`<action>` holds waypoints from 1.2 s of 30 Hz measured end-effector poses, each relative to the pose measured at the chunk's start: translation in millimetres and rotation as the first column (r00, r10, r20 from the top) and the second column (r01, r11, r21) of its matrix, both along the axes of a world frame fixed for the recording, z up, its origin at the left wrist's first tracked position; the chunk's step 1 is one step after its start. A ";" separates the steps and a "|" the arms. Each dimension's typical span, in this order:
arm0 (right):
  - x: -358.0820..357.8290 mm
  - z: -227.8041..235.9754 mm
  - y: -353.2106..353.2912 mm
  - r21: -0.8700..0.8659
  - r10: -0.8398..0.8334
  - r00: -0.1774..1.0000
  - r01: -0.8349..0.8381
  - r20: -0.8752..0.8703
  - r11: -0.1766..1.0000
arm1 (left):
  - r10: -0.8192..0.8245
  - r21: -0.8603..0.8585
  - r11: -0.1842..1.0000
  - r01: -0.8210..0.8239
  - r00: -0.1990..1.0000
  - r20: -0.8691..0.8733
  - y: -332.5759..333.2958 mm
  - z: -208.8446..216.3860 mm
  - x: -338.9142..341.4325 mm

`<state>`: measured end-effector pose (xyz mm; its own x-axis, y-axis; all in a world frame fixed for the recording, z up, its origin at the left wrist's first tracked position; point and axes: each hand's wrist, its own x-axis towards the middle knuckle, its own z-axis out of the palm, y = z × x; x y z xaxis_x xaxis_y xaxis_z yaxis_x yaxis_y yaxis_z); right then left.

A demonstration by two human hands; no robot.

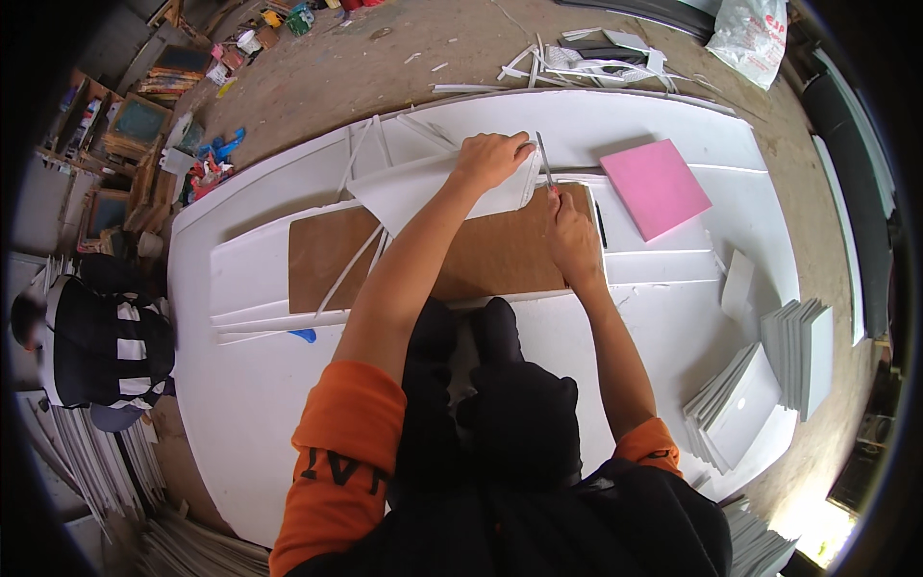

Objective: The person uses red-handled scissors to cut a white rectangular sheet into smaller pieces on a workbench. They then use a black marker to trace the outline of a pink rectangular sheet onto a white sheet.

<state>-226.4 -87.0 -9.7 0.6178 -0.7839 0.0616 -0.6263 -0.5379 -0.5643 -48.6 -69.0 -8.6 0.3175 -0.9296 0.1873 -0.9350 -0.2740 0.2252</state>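
My left hand (492, 159) grips the upper right part of a white foam sheet (418, 192), which is lifted and tilted above the work. In my right hand (574, 236) is a knife (545, 159) with a narrow blade. Its blade points away from me, close beside the sheet's right edge; whether it touches the edge I cannot tell. Beneath both hands lies a brown rectangular board (500, 260) on top of white sheets. Thin white strips (348, 271) cross the brown board's left part. A pink square block (658, 188) rests to the right of my hands.
A large white sheet (250, 413) lies under everything. Stacks of white pieces (735, 404) stand at right. Scraps (601, 60) and a white bag (750, 40) are on the far floor. Another person (106, 341) bends at the left, near wooden frames (135, 130).
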 end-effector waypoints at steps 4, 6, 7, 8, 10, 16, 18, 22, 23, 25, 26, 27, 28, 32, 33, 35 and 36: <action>0.0 0.9 7.5 -0.067 -0.038 0.999 0.037 -0.022 0.997 | 0.026 -0.003 1.000 -0.026 1.000 0.004 1.2 1.4 -4.4; -0.8 -0.2 7.5 -0.071 -0.028 1.000 0.028 -0.008 0.997 | 0.040 0.005 0.999 -0.040 0.999 0.002 0.1 0.5 -4.4; -1.1 -0.8 7.5 -0.072 -0.024 1.000 0.023 -0.002 0.997 | 0.047 0.009 0.999 -0.048 0.999 0.001 0.0 0.0 -4.2; -1.2 -1.2 6.7 -0.071 -0.023 1.000 0.022 -0.017 0.997 | 0.048 0.007 0.999 -0.048 0.999 0.006 -0.3 -0.8 -4.3; -1.0 -1.2 5.8 -0.069 -0.021 0.999 0.017 -0.046 0.997 | 0.051 0.002 0.999 -0.051 0.999 0.016 -0.2 -2.1 -3.8; -1.0 -1.4 2.3 -0.062 0.011 1.000 -0.011 0.011 0.998 | 0.026 -0.027 0.999 -0.026 0.999 0.028 0.7 -0.5 -8.1; 3.4 0.6 -0.2 -0.065 0.011 1.000 -0.011 0.010 0.998 | 0.005 -0.036 0.999 -0.004 1.000 0.026 1.6 -3.5 -5.7; 17.0 12.0 -8.1 -0.015 0.028 0.997 -0.029 -0.075 0.999 | -0.014 -0.034 0.999 0.015 0.999 0.030 3.6 -8.7 -3.2; 20.3 12.3 -13.2 0.018 0.034 0.995 -0.032 -0.090 0.999 | -0.031 -0.039 0.999 0.032 0.999 0.029 3.4 -9.1 -3.8; 26.6 9.4 -23.8 0.082 0.047 0.992 -0.037 -0.120 0.996 | -0.065 -0.050 0.997 0.066 0.997 0.028 2.7 -10.0 -5.6; 29.5 7.1 -27.7 0.090 0.054 0.990 -0.042 -0.131 0.995 | -0.066 -0.061 0.996 0.068 0.997 0.032 2.6 -10.3 -5.8; 31.1 4.5 -31.3 0.098 0.060 0.988 -0.047 -0.142 0.994 | -0.067 -0.073 0.995 0.070 0.997 0.037 3.0 -10.9 -7.1; 31.0 2.0 -34.1 0.105 0.065 0.986 -0.050 -0.153 0.993 | -0.070 -0.085 0.994 0.073 0.997 0.041 3.0 -11.4 -8.7; 35.5 9.6 -31.1 0.086 0.107 0.976 -0.092 -0.189 0.992 | -0.097 -0.054 0.994 0.100 0.994 0.056 6.0 -10.4 0.7; 36.3 13.7 -28.7 0.073 0.107 0.975 -0.095 -0.195 0.993 | -0.089 -0.045 0.995 0.092 0.994 0.057 5.6 -9.8 1.3; 36.7 20.4 -25.9 0.037 0.108 0.969 -0.102 -0.224 0.994 | -0.077 -0.027 0.997 0.079 0.995 0.057 4.4 -8.4 0.4; 36.1 22.1 -25.0 0.014 0.108 0.963 -0.107 -0.247 0.994 | -0.073 -0.018 0.997 0.074 0.996 0.054 3.5 -7.6 -0.9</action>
<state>-190.2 -111.9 12.4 0.6944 -0.7121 -0.1039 -0.6848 -0.6095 -0.3995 -49.5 -65.5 -16.2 0.2372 -0.9460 0.2211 -0.9634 -0.1998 0.1790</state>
